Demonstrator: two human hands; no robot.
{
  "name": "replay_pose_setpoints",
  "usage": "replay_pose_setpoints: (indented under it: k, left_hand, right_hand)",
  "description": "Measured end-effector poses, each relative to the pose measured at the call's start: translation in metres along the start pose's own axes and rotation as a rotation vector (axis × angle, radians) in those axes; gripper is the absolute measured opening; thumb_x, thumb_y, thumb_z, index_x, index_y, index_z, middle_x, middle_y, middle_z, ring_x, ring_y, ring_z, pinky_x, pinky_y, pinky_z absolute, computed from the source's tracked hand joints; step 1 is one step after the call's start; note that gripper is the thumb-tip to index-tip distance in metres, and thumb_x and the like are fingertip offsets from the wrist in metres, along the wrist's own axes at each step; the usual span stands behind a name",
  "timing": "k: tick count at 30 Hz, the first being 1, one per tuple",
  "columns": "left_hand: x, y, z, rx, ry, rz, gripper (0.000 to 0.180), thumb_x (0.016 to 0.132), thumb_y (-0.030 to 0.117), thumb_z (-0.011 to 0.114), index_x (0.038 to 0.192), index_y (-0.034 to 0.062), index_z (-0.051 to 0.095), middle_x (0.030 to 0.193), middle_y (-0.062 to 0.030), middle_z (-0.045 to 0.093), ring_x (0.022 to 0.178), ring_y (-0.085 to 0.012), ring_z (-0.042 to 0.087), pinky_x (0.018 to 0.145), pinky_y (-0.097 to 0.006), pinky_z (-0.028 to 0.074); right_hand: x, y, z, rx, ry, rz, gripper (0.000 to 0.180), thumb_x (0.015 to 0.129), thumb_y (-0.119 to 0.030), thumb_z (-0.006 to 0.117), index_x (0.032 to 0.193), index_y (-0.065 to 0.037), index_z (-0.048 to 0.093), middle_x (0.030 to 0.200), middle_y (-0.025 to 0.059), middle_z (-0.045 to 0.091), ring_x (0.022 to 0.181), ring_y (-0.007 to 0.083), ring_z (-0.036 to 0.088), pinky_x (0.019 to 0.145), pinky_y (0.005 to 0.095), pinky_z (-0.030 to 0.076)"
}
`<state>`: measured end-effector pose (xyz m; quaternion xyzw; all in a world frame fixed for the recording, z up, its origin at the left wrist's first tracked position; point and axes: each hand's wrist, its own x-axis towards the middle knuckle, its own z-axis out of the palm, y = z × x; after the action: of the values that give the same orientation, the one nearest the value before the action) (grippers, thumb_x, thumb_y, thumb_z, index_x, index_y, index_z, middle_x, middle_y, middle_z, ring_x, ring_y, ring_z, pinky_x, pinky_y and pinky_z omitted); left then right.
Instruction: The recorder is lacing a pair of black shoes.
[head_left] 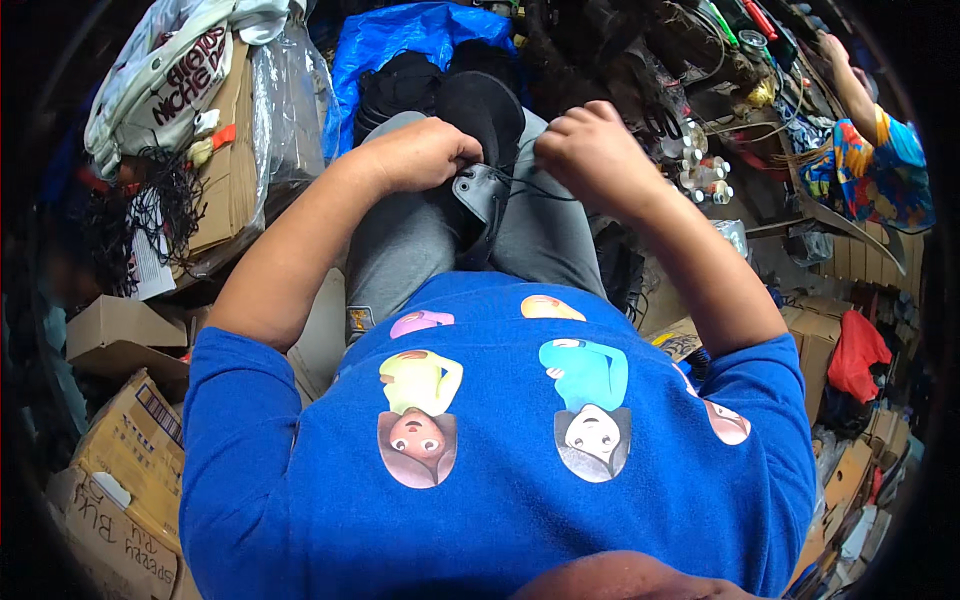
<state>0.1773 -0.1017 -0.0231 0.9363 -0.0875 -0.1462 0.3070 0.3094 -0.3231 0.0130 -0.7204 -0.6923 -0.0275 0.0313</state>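
I see my left hand (425, 152) pinching the soft, light shoe (480, 150) at its eyelet flap, my right hand (590, 145) closed on the thin lace (540, 188), best gripped near the eyelets.

Pretty cramped workshop honestly, with flattened and folded cardboard boxes (125, 440) piled along the left, a blue tarp (400, 40) bunched at the back, a clear plastic sheet (285, 100) over more cardboard, and a cluttered workbench (740, 70) on the right under dim light.
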Motion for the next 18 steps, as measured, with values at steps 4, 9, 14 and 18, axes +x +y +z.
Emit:
replay_pose_setpoints:
  k: [4,9,14,18]
  left_hand:
    - [-0.001,-0.005,0.007,0.047,0.084,0.097,0.019,0.082,0.007,0.056,0.097,0.0062,0.067,0.088,-0.019,0.068,0.086,-0.0364,0.066,0.075,-0.046,0.05]
    - [-0.031,-0.017,0.004,0.161,0.173,0.135,0.012,0.078,0.007,0.056,0.088,0.005,0.062,0.079,-0.0169,0.063,0.081,-0.0375,0.063,0.072,-0.048,0.048]
    - [-0.109,-0.019,-0.028,0.273,0.339,0.055,0.012,0.079,0.006,0.058,0.09,0.0054,0.063,0.081,-0.0131,0.063,0.081,-0.0337,0.062,0.073,-0.041,0.05]
    - [-0.116,-0.009,-0.045,-0.177,0.439,-0.201,0.007,0.085,0.008,0.061,0.09,0.005,0.065,0.084,-0.0089,0.067,0.083,-0.0234,0.066,0.076,-0.033,0.051]
  right_hand:
    - [0.02,-0.015,0.013,-0.017,-0.097,-0.074,0.013,0.081,-0.017,0.059,0.094,-0.015,0.06,0.075,0.0023,0.063,0.085,0.0225,0.063,0.081,0.0391,0.04]
    - [-0.001,0.009,0.036,0.077,-0.093,-0.066,0.017,0.08,-0.013,0.058,0.096,-0.017,0.058,0.077,0.0039,0.063,0.086,0.0235,0.062,0.085,0.0395,0.04]
    - [-0.081,0.051,0.016,0.086,-0.232,0.379,0.022,0.077,-0.008,0.061,0.098,-0.013,0.063,0.082,0.007,0.066,0.087,0.0287,0.061,0.083,0.0397,0.043]
    - [-0.098,0.076,-0.003,1.363,0.356,0.89,0.013,0.093,-0.017,0.064,0.095,-0.004,0.067,0.083,0.0014,0.066,0.082,0.0108,0.062,0.082,0.0339,0.05]
